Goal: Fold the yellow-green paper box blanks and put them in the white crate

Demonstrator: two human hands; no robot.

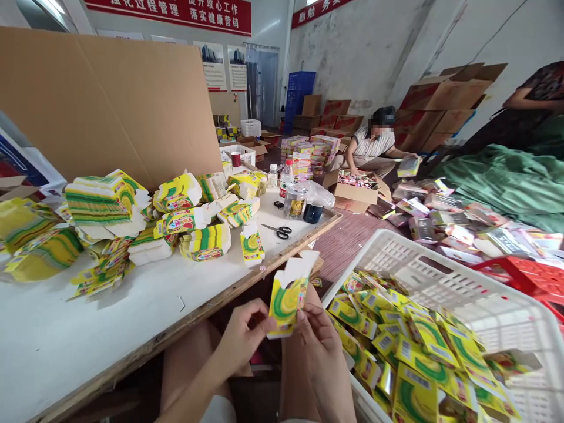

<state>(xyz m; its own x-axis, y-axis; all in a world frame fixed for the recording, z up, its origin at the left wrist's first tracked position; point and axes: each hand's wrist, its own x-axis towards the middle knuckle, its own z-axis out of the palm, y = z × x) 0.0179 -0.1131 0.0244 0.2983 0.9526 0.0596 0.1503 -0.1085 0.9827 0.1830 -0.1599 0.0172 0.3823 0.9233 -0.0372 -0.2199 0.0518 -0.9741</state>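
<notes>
Head, left hand (241, 336), right hand (321, 343) pinch yellow carton (288, 299), print blurred

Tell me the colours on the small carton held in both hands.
The carton is yellow with green swirls and white open flaps, best seen in the head view.

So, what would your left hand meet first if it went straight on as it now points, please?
The left hand points right, at the small yellow-green carton it grips; just beyond, probably, the right hand on the carton's other edge.

Bright, even indoor light, soft shadows on the table (53, 346); wide-angle bending at the edges
</notes>
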